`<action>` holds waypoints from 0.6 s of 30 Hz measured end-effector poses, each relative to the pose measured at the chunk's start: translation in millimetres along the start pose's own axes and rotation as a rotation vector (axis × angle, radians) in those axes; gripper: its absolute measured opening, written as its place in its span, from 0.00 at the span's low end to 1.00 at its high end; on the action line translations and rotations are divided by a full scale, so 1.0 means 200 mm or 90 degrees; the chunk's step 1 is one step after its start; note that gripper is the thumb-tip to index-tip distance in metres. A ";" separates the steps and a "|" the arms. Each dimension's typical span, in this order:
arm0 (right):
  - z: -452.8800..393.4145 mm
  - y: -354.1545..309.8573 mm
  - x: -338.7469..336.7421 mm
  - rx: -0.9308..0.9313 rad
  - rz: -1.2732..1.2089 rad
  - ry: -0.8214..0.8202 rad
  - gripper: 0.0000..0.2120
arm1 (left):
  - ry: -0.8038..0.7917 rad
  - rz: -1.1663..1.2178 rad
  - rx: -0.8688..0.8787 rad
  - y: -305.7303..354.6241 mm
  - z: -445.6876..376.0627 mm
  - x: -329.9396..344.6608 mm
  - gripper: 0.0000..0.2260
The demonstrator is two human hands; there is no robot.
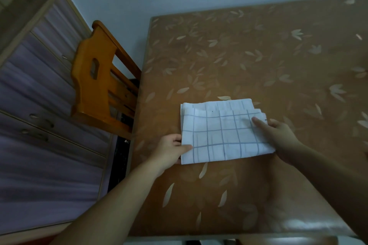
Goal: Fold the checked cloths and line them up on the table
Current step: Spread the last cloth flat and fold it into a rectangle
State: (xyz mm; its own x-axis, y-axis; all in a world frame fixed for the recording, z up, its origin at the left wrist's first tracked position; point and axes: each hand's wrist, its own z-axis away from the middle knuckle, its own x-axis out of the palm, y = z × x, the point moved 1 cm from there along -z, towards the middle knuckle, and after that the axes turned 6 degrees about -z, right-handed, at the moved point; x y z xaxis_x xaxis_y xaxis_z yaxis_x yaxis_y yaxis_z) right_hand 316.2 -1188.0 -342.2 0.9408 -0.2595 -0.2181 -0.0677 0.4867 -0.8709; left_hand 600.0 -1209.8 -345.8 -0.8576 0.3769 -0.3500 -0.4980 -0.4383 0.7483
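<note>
Folded cloth [223,135] lies flat on counter [249,55] between hands; left hand [171,150] pinches its left edge, thumb on top, fingers underneath; right hand [278,135] grips its right edge, thumb pressed on top layer, fingers tucked under; upper layers sit slightly offset beyond hands; wooden chair [95,77] left of left hand, touching counter edge; cabinet [39,105] further left.

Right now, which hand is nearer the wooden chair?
Left. The left hand holds the checked cloth's left edge, on the wooden chair's side; the right hand grips its right edge, farther away.
</note>
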 end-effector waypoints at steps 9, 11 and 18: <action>0.04 0.03 -0.03 -0.006 0.057 -0.043 0.06 | 0.080 -0.024 0.006 -0.02 -0.02 0.02 0.12; 0.04 0.01 -0.01 -0.032 0.084 -0.015 0.03 | 0.112 -0.046 0.021 -0.03 -0.02 0.03 0.16; 0.00 0.02 0.05 -0.085 0.168 0.083 0.14 | 0.232 -0.171 0.131 -0.01 -0.01 0.03 0.23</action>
State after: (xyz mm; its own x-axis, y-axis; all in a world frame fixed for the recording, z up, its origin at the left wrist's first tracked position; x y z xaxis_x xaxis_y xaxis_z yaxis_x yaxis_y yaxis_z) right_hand 325.6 -1188.6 -347.6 0.8347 -0.2480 -0.4916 -0.3549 0.4403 -0.8247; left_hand 595.8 -1208.6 -351.8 -0.7098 0.1287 -0.6925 -0.7034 -0.1808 0.6874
